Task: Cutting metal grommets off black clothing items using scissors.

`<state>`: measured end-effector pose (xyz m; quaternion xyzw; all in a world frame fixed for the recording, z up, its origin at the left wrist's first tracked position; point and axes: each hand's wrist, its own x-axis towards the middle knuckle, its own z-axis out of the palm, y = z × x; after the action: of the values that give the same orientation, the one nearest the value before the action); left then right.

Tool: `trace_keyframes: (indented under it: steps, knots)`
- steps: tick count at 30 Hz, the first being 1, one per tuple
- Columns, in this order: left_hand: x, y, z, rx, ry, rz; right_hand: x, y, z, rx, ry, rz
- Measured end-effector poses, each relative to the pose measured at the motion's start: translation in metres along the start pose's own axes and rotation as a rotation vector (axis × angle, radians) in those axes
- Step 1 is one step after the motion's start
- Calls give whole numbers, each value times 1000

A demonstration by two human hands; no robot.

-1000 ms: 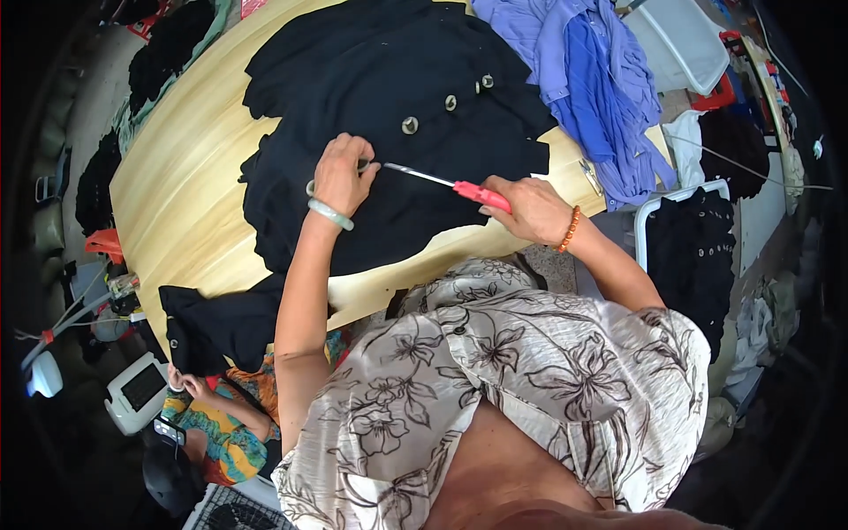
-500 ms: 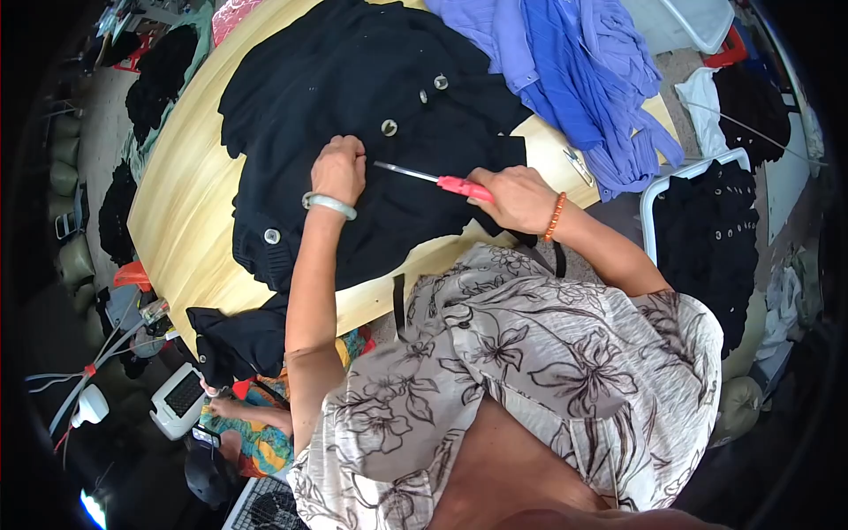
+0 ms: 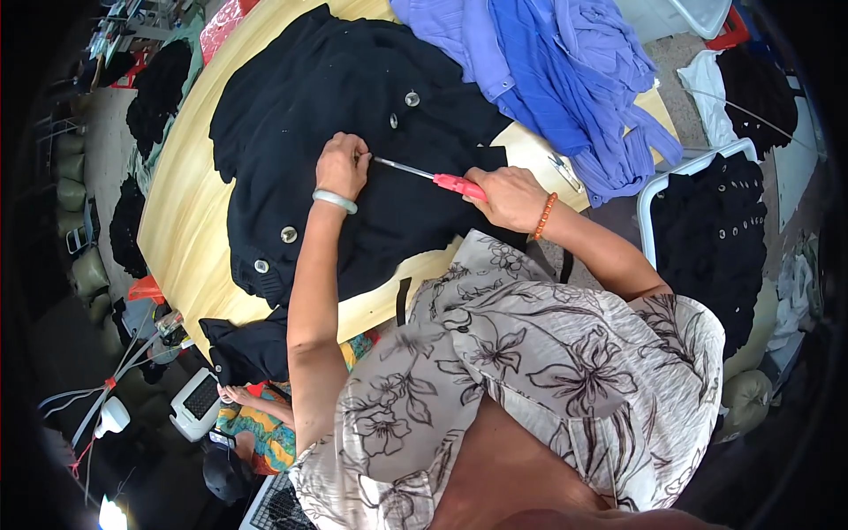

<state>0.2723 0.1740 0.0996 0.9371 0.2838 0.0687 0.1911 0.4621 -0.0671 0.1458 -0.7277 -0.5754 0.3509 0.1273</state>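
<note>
Here, black cloth point(image 3: 309, 124) lies along the table's point(image 3: 185, 190) near edge; left hand point(image 3: 342, 167) curls over it, grip hidden; right hand point(image 3: 514, 200), closed, holds a red tool point(image 3: 449, 182). Best keep the tip point(image 3: 379, 161) clear of fingers point(image 3: 357, 147).

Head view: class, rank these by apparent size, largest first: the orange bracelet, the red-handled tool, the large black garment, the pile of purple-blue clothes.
1. Large black garment
2. Pile of purple-blue clothes
3. Red-handled tool
4. Orange bracelet

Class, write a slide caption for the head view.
Right hand grips a red-handled tool near the left hand, over a black garment on a table.
</note>
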Motion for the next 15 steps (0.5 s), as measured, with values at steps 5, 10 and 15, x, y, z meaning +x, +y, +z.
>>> trace_keyframes:
  steps: [5, 10, 15]
  knots:
    - [26, 47, 4, 244, 228, 264, -4, 29, 11, 180, 242, -79]
    - [59, 29, 52, 666, -212, 96, -4, 42, 0, 107, 171, 6]
    - [70, 24, 50, 226, -217, 1, -10, 55, 0, 48, 95, 90]
